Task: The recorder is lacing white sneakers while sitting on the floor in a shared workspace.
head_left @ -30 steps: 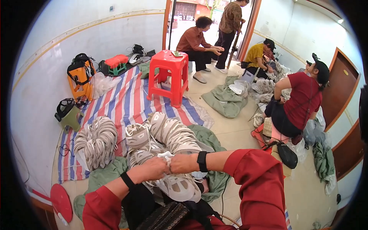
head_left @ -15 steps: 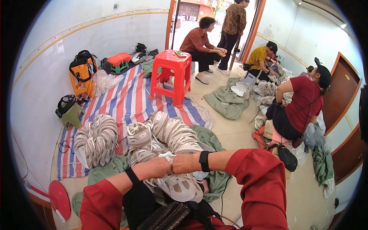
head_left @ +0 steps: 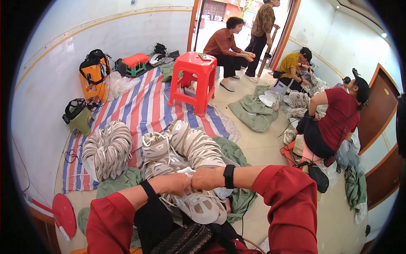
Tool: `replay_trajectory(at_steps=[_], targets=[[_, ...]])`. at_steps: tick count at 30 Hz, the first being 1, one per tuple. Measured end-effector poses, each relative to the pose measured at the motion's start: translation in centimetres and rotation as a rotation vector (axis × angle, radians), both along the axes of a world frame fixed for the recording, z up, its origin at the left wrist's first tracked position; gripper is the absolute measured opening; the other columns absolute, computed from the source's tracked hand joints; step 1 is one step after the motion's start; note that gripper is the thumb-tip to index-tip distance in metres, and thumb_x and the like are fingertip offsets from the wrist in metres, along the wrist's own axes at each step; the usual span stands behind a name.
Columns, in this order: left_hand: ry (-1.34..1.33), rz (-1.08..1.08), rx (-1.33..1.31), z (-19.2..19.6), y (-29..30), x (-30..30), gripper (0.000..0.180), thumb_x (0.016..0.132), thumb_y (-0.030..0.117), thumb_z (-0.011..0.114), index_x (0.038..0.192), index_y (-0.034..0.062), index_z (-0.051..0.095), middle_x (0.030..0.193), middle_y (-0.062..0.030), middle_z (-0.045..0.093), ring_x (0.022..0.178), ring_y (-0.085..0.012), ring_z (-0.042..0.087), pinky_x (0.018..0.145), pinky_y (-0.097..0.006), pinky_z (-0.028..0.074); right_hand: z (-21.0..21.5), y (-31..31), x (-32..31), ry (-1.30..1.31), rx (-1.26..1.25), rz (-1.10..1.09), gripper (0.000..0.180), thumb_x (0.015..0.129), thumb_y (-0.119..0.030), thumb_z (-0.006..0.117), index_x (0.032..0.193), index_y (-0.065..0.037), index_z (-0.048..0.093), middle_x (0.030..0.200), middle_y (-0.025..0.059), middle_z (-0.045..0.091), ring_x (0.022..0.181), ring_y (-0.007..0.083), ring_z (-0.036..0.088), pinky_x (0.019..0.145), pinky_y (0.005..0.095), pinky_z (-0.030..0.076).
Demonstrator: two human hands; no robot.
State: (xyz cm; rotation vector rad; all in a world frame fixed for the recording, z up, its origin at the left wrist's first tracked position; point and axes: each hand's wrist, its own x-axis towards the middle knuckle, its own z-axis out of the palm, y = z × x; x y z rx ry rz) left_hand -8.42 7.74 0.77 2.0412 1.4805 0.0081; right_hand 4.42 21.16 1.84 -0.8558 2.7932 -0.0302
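Note:
My left hand [head_left: 174,184] and my right hand [head_left: 206,179] meet knuckle to knuckle over my lap, both closed on a white and beige shoe [head_left: 198,206] that lies sole up below them. A bit of white lace or paper shows between the fingers. Black bands sit on both wrists and red sleeves cover my forearms. Behind my hands a row of the same pale shoes [head_left: 192,146] stands packed side by side on a green cloth [head_left: 230,150].
A second bundle of shoes [head_left: 108,148] lies to the left on a striped tarp [head_left: 139,108]. A red stool [head_left: 195,80] stands beyond. Several people sit or stand at the right and by the doorway, with more shoes on green cloth [head_left: 253,112]. An orange bag [head_left: 94,78] leans on the wall.
My hands stay pressed together over the shoe, shifted very slightly. The view has barely moved.

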Motion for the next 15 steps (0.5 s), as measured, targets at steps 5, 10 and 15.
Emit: replay_trajectory(at_steps=[5,10,15], targets=[[-0.048,-0.021,-0.033,0.1,0.1,0.0,0.011,0.067,0.014,0.064,0.075,0.0062,0.066,0.067,-0.0137,0.060,0.067,-0.0321,0.060,0.063,-0.042,0.046,0.9,0.6,-0.8,-0.222,-0.017,-0.054,0.011,0.068,-0.012,0.065,0.073,-0.002,0.068,0.070,0.0178,0.065,0.071,0.0364,0.065,0.063,0.0445,0.051],[-0.033,-0.024,0.072,-0.8,-0.3,-0.1,0.011,0.068,0.013,0.061,0.074,0.0066,0.069,0.070,-0.0151,0.065,0.071,-0.0334,0.064,0.064,-0.044,0.049,1.0,0.3,-1.0,-0.245,-0.088,-0.069,0.012,0.068,-0.013,0.066,0.072,-0.003,0.068,0.070,0.0175,0.065,0.069,0.0364,0.064,0.062,0.0452,0.050],[-0.029,0.010,0.100,-0.9,-0.9,0.4,0.015,0.071,0.016,0.059,0.073,0.0041,0.068,0.073,-0.0187,0.065,0.071,-0.0357,0.064,0.066,-0.045,0.050,0.6,0.2,-0.9,-0.192,-0.082,-0.105,0.013,0.068,-0.015,0.066,0.072,-0.003,0.069,0.069,0.0170,0.065,0.068,0.0366,0.064,0.061,0.0452,0.049]])
